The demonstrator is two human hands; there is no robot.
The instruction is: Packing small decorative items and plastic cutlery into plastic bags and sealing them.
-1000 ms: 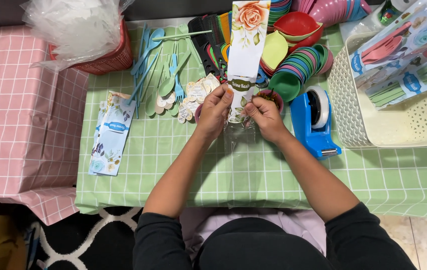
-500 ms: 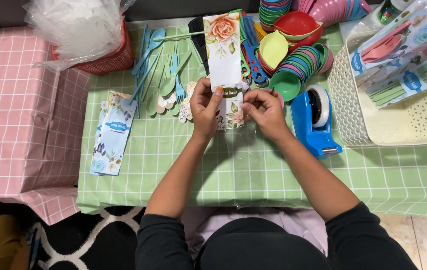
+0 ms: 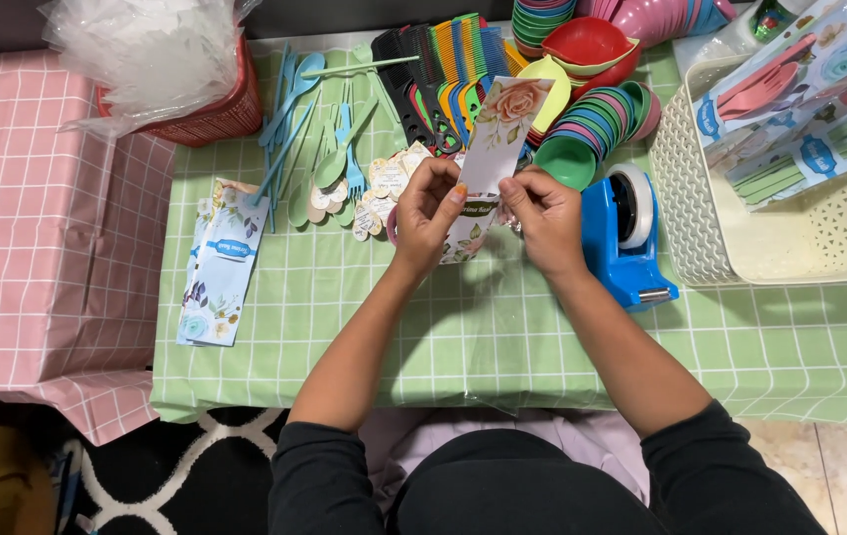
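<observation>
Both my hands hold a long floral card [image 3: 503, 139] with a rose print, upright over the green checked table [image 3: 443, 327]. My left hand [image 3: 426, 210] pinches its left edge at mid-height. My right hand [image 3: 542, 210] pinches the right edge. The card's lower end, partly hidden behind my fingers, seems to sit inside a clear plastic sleeve [image 3: 483, 297] that hangs toward me. Small floral tags [image 3: 384, 183] lie just left of my left hand.
A blue tape dispenser [image 3: 626, 238] stands right of my right hand. A cream basket [image 3: 790, 228] holds packed cutlery sets. Combs [image 3: 438, 69], plastic spoons and forks [image 3: 314, 129], stacked bowls [image 3: 592, 119], a red basket of plastic bags [image 3: 185, 99] and floral cards [image 3: 217, 267] lie around.
The card has come down and tilted to the right between my hands. My fingers have shifted along its edges, and my hands are slightly closer to me.
</observation>
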